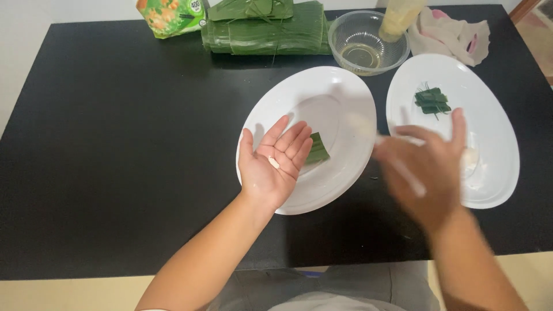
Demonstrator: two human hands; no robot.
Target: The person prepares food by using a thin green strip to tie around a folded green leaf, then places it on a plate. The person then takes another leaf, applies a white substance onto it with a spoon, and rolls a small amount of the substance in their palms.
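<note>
My left hand [272,163] is held palm up and flat over the near left rim of a white oval plate [334,98], with a small white bit lying on the palm. A folded green leaf piece [317,148] lies on that plate just past my fingertips. My right hand [429,170] is blurred with motion between the two plates, and a thin white stick-like thing shows in it. The second white oval plate [495,121] on the right carries a small green leaf bundle [432,102] and some pale dough [471,156].
At the back of the black table [115,144] lie stacked banana leaves [265,31], a green printed packet [171,15], a clear bowl with a little oil [366,41], a pale bottle [398,17] and a crumpled cloth [455,33].
</note>
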